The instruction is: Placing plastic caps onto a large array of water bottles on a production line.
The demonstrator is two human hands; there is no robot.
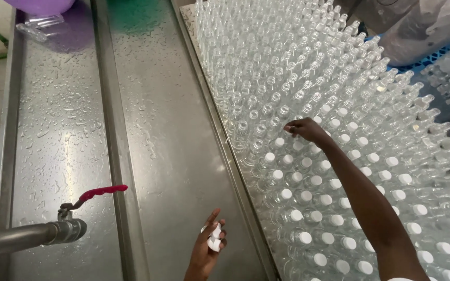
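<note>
A wet stainless-steel bench (pixel 167 130), beaded with water drops, runs beside a dense block of clear plastic bottles (pixel 308 78) standing upright shoulder to shoulder; those nearer the camera wear white caps, those farther off are open at the neck. A steel pipe with a red-handled valve (pixel 102 191) reaches in from the lower left.

The right hand (pixel 308 130) stretches over the block, fingers pinched together at the neck of a bottle on the line where capped rows meet uncapped ones. The left hand (pixel 207 247) hovers over the bench, loosely curled around a few small white caps (pixel 215 239).

The caps look light, rigid and smooth (probably slick with so much water about), best pinched by the rim between fingertip and thumb. The bottles seem thin-walled and easily tipped, so a steadying hold belongs at the stiffer neck.
</note>
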